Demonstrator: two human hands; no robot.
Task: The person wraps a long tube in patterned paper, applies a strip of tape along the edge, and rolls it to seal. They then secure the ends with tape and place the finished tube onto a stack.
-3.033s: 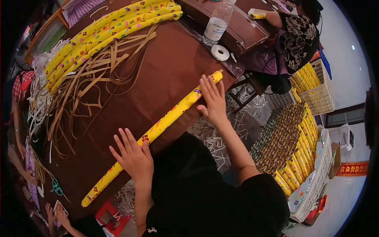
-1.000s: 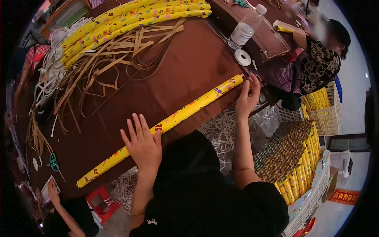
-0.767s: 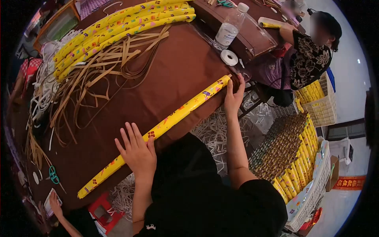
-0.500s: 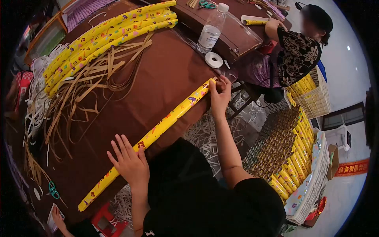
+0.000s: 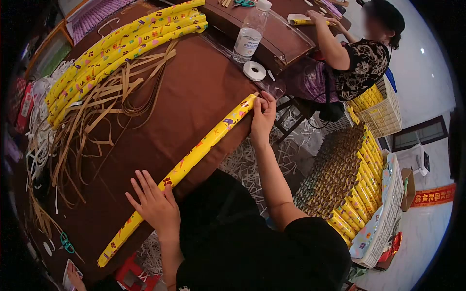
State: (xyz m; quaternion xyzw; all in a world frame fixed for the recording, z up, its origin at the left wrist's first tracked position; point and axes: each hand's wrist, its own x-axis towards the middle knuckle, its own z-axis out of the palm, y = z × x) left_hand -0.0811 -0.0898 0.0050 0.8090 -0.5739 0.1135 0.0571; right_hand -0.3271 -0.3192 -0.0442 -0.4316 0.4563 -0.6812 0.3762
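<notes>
A long yellow printed paper roll (image 5: 199, 151) lies slantwise across the brown-covered table, its near end at the lower left. My left hand (image 5: 156, 207) rests flat on its lower half, fingers spread. At the far end, my right hand (image 5: 263, 119) pinches the roll's edge between thumb and fingers. Just beyond that hand sits a roll of white tape (image 5: 254, 71), with a water bottle (image 5: 248, 41) behind it.
Several finished-looking yellow rolls (image 5: 131, 46) lie at the upper left beside brown paper strips (image 5: 104, 109). Teal scissors (image 5: 66, 242) are at the lower left. A white crate (image 5: 383, 237) of stacked yellow rolls stands at right. A co-worker (image 5: 361, 63) handles another roll.
The fingers of my right hand have drawn closer together at the roll's end. My left hand stays flat on it. The co-worker's arms have shifted over their roll, and the view has turned slightly.
</notes>
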